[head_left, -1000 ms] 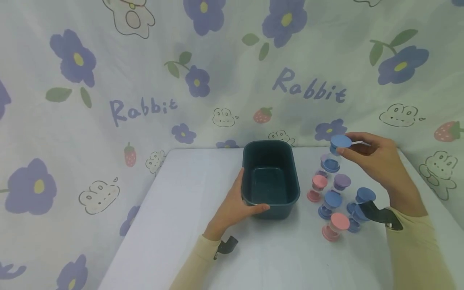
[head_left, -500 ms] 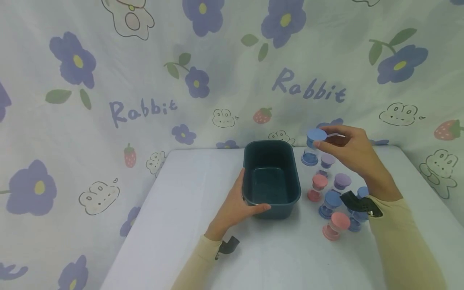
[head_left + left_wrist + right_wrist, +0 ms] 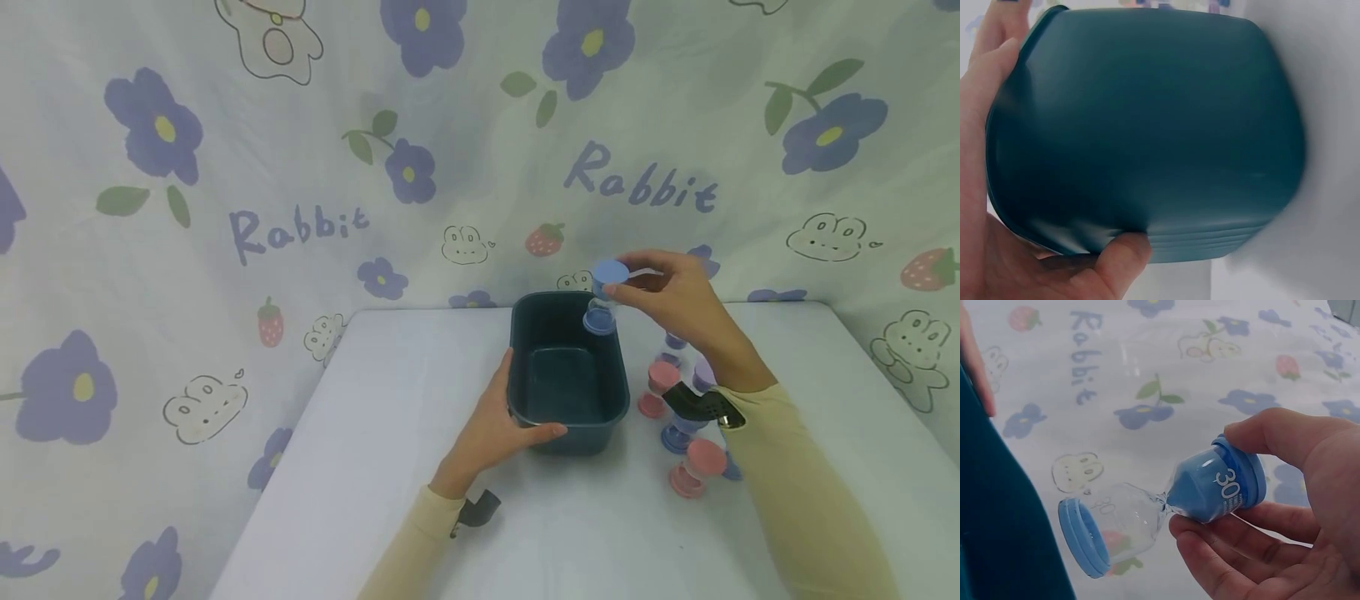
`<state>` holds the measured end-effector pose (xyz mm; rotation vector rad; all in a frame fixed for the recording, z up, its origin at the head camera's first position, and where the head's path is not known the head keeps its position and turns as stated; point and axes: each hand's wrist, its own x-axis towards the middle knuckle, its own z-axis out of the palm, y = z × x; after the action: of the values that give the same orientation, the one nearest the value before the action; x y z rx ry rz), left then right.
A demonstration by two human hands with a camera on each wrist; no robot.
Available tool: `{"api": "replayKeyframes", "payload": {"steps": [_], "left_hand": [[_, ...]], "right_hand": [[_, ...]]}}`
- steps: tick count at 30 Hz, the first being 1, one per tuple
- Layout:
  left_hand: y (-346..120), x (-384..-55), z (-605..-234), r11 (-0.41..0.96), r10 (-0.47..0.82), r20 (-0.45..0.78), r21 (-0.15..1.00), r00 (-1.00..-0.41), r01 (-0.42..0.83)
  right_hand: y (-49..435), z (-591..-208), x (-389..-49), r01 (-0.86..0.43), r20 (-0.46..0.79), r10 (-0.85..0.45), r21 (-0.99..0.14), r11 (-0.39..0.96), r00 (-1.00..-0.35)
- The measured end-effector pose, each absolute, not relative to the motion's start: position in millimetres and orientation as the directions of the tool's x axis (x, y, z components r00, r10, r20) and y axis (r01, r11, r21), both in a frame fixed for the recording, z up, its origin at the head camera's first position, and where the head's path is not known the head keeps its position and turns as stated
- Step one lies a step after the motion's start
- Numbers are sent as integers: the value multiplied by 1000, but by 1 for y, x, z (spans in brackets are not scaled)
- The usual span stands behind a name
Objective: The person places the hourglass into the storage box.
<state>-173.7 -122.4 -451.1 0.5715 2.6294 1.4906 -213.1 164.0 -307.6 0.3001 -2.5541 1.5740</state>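
Note:
My right hand (image 3: pixel 678 300) pinches a blue sand timer (image 3: pixel 600 319) by its upper cap, thumb on one side and fingers on the other. The timer hangs over the back right rim of a dark teal plastic bin (image 3: pixel 576 440). In the right wrist view, blue sand fills the bulb by my hand, marked 30, and the other bulb (image 3: pixel 1127 522) looks clear. My left hand (image 3: pixel 487 437) grips the bin's near left corner. Its thumb (image 3: pixel 1124 256) presses the near wall, while its fingers lie along the left side.
Right of the bin stand more sand timers: a pink one (image 3: pixel 705 460) in front, another pink one (image 3: pixel 663 377), a blue one (image 3: pixel 678 437) and a purple one (image 3: pixel 704 375). My right forearm covers some of them. A patterned cloth (image 3: pixel 420 100) hangs behind the white table (image 3: pixel 397 367).
My right hand has carried the blue sand timer leftward from above the group of timers to over the bin. My left hand keeps its grip, with the bin almost unmoved.

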Motion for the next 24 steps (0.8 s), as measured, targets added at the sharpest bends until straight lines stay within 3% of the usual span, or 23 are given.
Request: {"api": "replayKeyframes", "payload": {"steps": [24], "left_hand": [[-123,-177,-457,446,366,150,838,-918,315]], "right_hand": [[133,-328,-250,-262,199,-196,-886,383,-960]]}}
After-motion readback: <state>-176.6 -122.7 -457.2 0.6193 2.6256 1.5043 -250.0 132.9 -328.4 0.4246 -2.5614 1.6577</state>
